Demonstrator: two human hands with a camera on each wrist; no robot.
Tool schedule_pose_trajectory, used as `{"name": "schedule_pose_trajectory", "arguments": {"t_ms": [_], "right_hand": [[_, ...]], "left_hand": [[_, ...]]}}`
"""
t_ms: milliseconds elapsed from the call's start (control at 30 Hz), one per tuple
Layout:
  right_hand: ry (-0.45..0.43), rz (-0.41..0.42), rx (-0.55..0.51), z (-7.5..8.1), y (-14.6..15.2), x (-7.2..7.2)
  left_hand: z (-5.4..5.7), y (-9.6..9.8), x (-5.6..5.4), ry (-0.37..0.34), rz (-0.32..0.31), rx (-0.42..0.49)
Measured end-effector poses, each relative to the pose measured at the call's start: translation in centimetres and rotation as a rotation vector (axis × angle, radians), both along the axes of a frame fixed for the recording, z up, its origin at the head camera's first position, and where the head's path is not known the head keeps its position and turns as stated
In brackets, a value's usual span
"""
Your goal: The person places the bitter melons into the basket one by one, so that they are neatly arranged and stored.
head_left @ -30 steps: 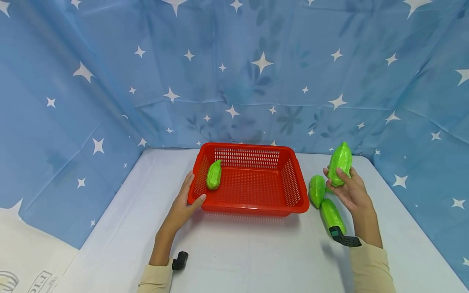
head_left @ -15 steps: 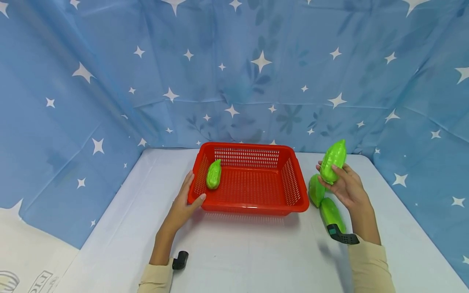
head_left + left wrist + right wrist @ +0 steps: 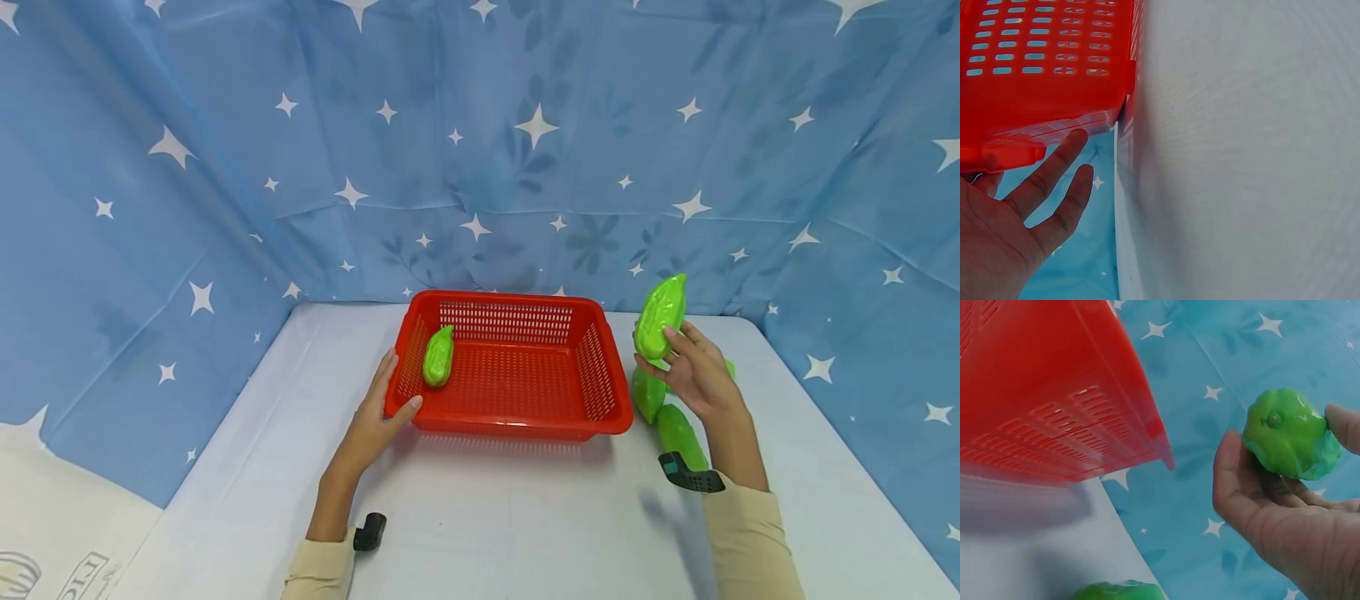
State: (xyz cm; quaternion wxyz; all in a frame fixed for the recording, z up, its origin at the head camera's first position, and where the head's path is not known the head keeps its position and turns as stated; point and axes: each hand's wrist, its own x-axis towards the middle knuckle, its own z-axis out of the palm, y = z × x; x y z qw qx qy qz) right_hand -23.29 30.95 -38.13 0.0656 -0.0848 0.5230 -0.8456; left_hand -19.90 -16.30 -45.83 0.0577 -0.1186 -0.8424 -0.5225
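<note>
A bright green bitter melon [image 3: 660, 318], pointed and bumpy, is held up by my right hand [image 3: 701, 371] between thumb and fingers. In the right wrist view its rounded stem end [image 3: 1282, 431] faces the camera. My left hand [image 3: 371, 425] rests at the front left corner of a red plastic basket [image 3: 517, 429], thumb over the rim. The left wrist view shows straight, spread fingers [image 3: 1044, 178] against the basket's outer wall; the thumb is hidden there. Another bitter melon [image 3: 438, 357] lies inside the basket at its left end.
Right of the basket, below my right hand, lie a green bitter melon [image 3: 648, 396] and one nearer the front [image 3: 681, 437]. Part of a further green thing [image 3: 731, 368] shows behind the hand. A blue starred curtain [image 3: 480, 167] hangs behind the white table [image 3: 480, 517].
My right hand has moved left and slightly up with the bitter melon, toward the basket's right side. The left hand and the basket have stayed in place.
</note>
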Motion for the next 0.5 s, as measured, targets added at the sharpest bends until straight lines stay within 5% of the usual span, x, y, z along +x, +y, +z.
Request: {"name": "schedule_pose_trajectory", "arguments": {"t_ms": [233, 500], "right_hand": [[-0.015, -0.009, 0.065, 0.6, -0.7, -0.3], [0.031, 0.057, 0.015, 0.6, -1.5, -0.8]], "left_hand": [[-0.1, 0.0, -0.1, -0.003, -0.002, -0.009], [-0.1, 0.0, 0.0, 0.001, 0.002, -0.015]]}}
